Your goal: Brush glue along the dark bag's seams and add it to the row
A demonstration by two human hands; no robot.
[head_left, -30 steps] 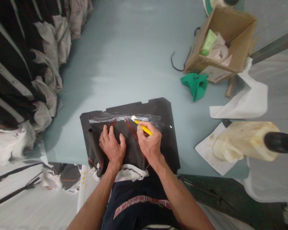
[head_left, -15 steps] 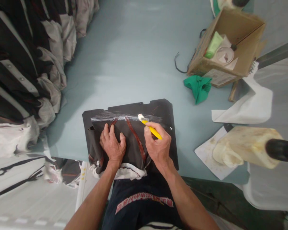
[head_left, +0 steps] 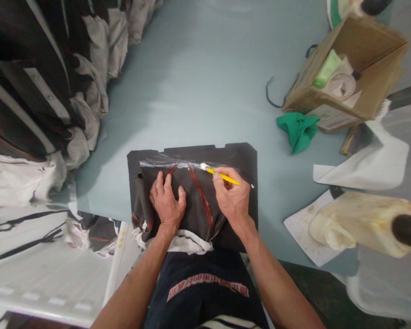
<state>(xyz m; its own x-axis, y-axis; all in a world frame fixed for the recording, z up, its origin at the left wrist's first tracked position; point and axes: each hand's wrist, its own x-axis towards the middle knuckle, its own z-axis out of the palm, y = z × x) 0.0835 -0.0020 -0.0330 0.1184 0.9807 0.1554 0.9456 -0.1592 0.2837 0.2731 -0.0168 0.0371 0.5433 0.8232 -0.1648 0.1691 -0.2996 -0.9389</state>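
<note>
- Dark fabric piece (head_left: 190, 217): lies on the dark notched board (head_left: 241, 153), below its upper edge, with reddish-brown strips (head_left: 201, 194) running down it.
- Change evident: white coating (head_left: 157, 163) streaks the fabric's upper edge and the adjoining board. Judgement: this band is already worked, though coverage looks uneven, thinner toward the board's right.
- Right hand (head_left: 233, 194): over the board's right part, pinching the yellow-handled brush (head_left: 228, 178) in a narrow grip; loaded tip at the coated band.
- Left hand (head_left: 167, 201): over the board's left part, fingers spread on the fabric, palm down, grasping nothing.
- White cloth (head_left: 192, 242): at the board's lower edge.
- Green cloth (head_left: 298, 132): beyond the board, to its right, beside the cardboard box (head_left: 297, 98).
- Stained plastic container (head_left: 366, 219): right of the board, partly over a white sheet (head_left: 299, 224).
- Stacked fabric pieces (head_left: 12, 41): left of and beyond the board.
</note>
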